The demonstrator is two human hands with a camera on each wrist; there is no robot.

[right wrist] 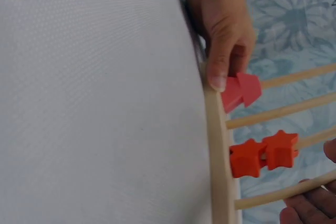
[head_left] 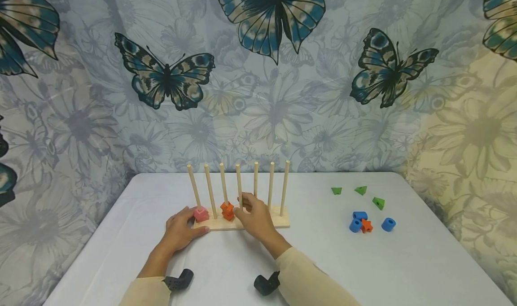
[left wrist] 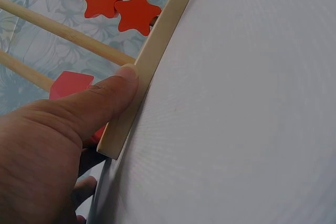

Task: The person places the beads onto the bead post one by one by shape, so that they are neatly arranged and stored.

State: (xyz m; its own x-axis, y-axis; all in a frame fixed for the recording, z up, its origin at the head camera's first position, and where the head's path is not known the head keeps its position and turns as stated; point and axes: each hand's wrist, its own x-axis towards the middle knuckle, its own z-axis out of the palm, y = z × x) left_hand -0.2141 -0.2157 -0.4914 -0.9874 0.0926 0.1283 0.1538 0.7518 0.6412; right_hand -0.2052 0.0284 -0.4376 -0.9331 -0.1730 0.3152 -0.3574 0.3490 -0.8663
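Observation:
A wooden peg board (head_left: 226, 225) with a row of upright pegs stands on the table. My left hand (head_left: 179, 229) grips its left end, thumb (left wrist: 113, 90) along the front edge and fingers behind. Pink angular pieces (head_left: 201, 214) sit low on the leftmost peg, beside that hand. Two orange star beads (head_left: 227, 211) are stacked on the third peg. Just right of them, my right hand (head_left: 255, 217) is at the fourth peg (right wrist: 273, 196), fingers behind it and thumb apart from them. No piece shows in the right hand, though its palm is hidden.
On the table's right side lie several blue cylinders (head_left: 388, 224), an orange star bead (head_left: 366, 226) and green triangular pieces (head_left: 378, 203). A butterfly-patterned cloth (head_left: 278, 117) hangs behind the white table (head_left: 323, 252).

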